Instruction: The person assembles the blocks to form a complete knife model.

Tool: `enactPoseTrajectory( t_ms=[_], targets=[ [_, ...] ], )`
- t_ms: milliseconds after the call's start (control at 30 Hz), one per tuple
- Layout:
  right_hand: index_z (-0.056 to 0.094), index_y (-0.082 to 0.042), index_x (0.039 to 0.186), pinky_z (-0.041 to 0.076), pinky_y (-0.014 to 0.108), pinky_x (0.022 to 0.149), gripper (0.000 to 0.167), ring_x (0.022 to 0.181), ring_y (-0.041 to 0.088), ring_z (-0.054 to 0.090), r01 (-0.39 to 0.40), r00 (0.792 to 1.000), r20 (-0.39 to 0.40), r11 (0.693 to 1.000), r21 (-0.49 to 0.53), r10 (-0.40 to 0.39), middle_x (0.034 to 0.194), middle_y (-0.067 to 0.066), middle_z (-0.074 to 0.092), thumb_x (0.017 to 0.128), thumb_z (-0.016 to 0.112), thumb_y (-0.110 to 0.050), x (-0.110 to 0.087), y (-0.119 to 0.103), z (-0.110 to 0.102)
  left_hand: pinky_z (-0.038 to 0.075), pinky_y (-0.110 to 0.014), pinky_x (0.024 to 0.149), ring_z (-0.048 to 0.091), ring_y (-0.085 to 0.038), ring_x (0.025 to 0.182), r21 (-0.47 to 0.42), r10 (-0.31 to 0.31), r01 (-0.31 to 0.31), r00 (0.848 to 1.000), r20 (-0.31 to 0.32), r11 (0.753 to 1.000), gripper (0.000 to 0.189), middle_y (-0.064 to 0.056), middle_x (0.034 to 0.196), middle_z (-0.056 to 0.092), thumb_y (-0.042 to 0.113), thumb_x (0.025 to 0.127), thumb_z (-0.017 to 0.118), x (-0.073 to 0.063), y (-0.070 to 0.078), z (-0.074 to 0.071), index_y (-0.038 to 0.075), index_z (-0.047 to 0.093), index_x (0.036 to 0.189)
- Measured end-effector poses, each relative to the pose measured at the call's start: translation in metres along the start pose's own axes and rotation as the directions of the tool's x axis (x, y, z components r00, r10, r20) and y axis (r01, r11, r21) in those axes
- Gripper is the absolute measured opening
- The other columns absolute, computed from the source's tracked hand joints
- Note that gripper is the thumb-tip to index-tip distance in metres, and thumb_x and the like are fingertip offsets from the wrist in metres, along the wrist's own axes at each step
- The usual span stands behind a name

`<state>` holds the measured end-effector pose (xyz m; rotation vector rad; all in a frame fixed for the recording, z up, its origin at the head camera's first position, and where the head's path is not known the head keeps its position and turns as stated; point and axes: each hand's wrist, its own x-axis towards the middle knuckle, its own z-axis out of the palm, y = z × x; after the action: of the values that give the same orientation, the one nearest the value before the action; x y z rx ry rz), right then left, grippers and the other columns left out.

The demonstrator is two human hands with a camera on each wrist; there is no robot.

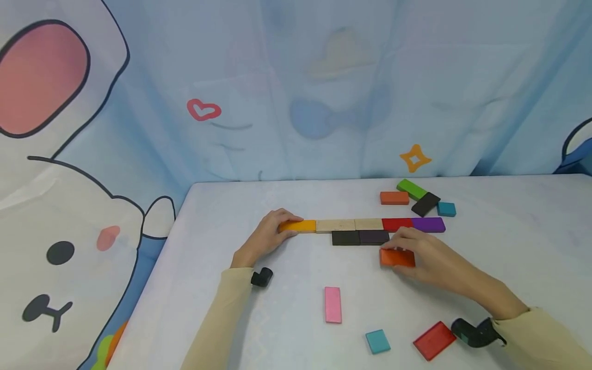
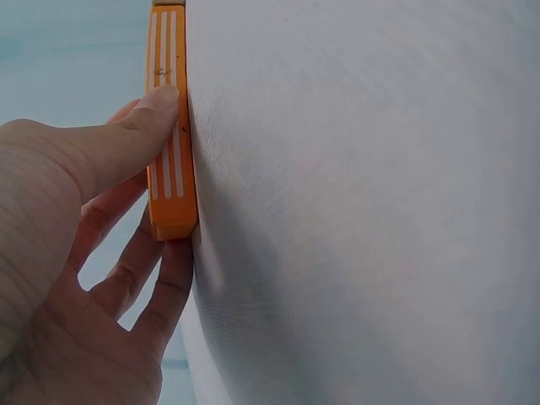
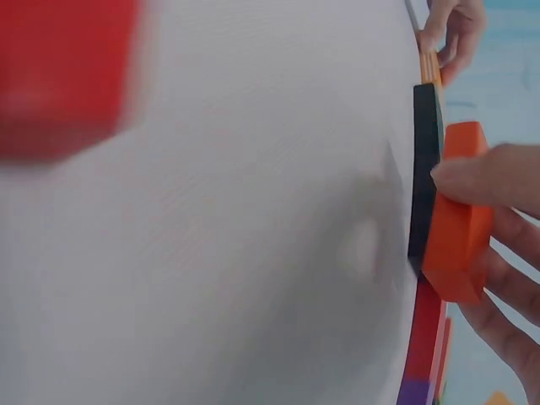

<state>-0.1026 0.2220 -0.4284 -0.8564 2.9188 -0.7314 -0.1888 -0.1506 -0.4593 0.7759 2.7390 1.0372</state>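
My left hand (image 1: 264, 240) pinches the yellow-orange block (image 1: 299, 226) at the left end of a long row. Its thumb lies on the striped side of that block in the left wrist view, with the fingers behind and under it. Rightward the row runs on with two cream blocks (image 1: 335, 225), a red block (image 1: 396, 224) and a purple block (image 1: 429, 224). Two black blocks (image 1: 346, 238) lie against its near side. My right hand (image 1: 437, 259) holds an orange block (image 3: 456, 240) between thumb and fingers, just in front of the black pair's right end.
Behind the row lie another orange block (image 1: 394, 198), a green block (image 1: 410, 188), a dark block (image 1: 425, 204) and a blue block (image 1: 446, 209). Nearer are a pink block (image 1: 333, 304), a teal block (image 1: 377, 341) and a red block (image 1: 434, 340). A curtain (image 1: 324, 103) hangs behind the table.
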Motion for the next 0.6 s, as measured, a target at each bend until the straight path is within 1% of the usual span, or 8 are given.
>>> enactPoseTrajectory(
  t_ms=[100,233,300,600],
  targets=[
    [0.078,-0.008,0.116,0.062,0.049,0.085,0.045,0.104,0.032,0.065,0.019,0.999,-0.034,1.000,-0.020,-0.020,0.111,0.009,0.067,0.074,0.094,-0.002,0.011,-0.003,0.003,0.045,-0.045,0.111,0.058,-0.029,0.120,0.000,0.006,-0.006,1.000,-0.001,1.000,0.034,-0.009,0.126,0.066,0.011,0.098,0.074,0.001,0.000,0.000,0.009,0.071,0.132],
    [0.077,-0.006,0.115,0.062,0.052,0.084,0.044,0.108,0.039,0.065,0.035,0.998,-0.041,0.998,-0.050,-0.038,0.115,0.016,0.067,0.074,0.092,0.000,0.018,-0.005,0.008,0.045,-0.044,0.112,0.058,-0.028,0.122,0.000,0.009,-0.009,1.000,0.001,1.000,0.035,-0.008,0.127,0.066,0.012,0.098,0.074,0.002,-0.001,0.000,0.009,0.071,0.133],
    [0.077,-0.005,0.116,0.062,0.052,0.084,0.045,0.109,0.040,0.065,0.043,0.998,-0.043,0.997,-0.059,-0.045,0.116,0.017,0.067,0.074,0.092,0.002,0.021,-0.006,0.011,0.044,-0.044,0.113,0.058,-0.028,0.123,-0.002,0.006,-0.006,1.000,-0.001,1.000,0.035,-0.008,0.128,0.066,0.012,0.098,0.074,0.002,-0.002,0.001,0.010,0.071,0.133],
    [0.078,-0.005,0.114,0.063,0.045,0.084,0.043,0.103,0.031,0.066,0.080,0.995,-0.056,0.993,-0.084,-0.085,0.108,0.011,0.066,0.074,0.093,0.000,0.032,-0.009,0.022,0.044,-0.044,0.113,0.058,-0.028,0.123,0.001,0.007,-0.007,1.000,0.001,1.000,0.034,-0.008,0.128,0.066,0.012,0.099,0.073,0.001,-0.006,0.001,0.009,0.071,0.133]
  ],
)
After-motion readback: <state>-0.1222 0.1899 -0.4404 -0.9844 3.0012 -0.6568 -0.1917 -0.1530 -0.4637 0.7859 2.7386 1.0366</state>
